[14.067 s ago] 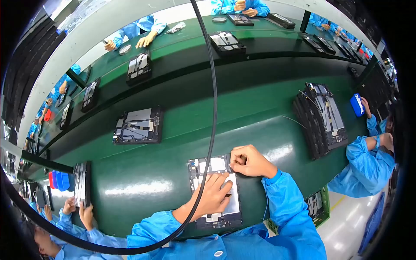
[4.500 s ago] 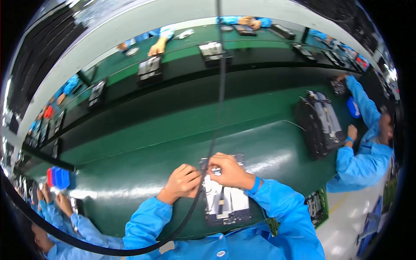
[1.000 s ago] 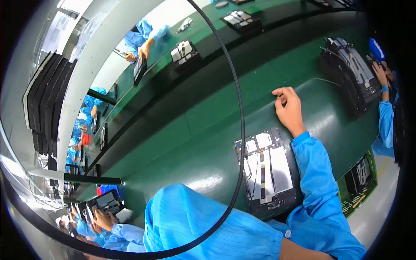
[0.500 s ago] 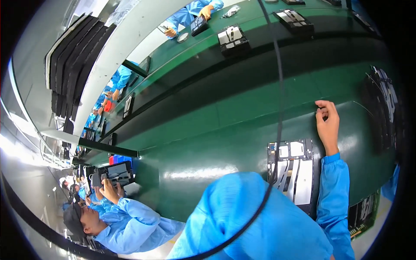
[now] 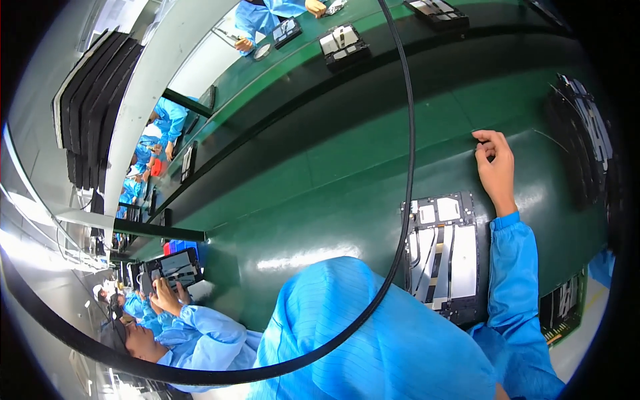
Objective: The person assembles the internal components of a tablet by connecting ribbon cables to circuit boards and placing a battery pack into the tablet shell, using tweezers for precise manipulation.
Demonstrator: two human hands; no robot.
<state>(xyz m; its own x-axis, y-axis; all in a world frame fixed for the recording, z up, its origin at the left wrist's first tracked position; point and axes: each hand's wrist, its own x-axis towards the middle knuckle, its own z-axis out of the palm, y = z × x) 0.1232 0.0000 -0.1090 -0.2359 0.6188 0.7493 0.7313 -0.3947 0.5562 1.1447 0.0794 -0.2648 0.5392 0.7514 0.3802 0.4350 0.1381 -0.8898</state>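
Note:
My right hand is raised a little over the green bench on the right. Its fingers are loosely bent, with a gap between thumb and forefinger, and nothing shows in it. Below and left of this hand lies a tablet-like device with its inside exposed: pale battery panels, dark ribbon strips and a black frame. My bent left arm in a blue sleeve fills the lower middle and reaches close to the device's lower left. The left hand itself is out of sight; only a bit of skin shows at the lower edge.
A stack of similar devices stands at the far right. A black cable hangs across the view. Beyond a dark channel, opened devices lie on a further bench where people work. At left, a co-worker holds a tablet.
The whole view has shifted, so the bench things sit a little higher and further left. My right hand stays beside the device, its fingers slightly more apart. The far co-worker's hands have separated.

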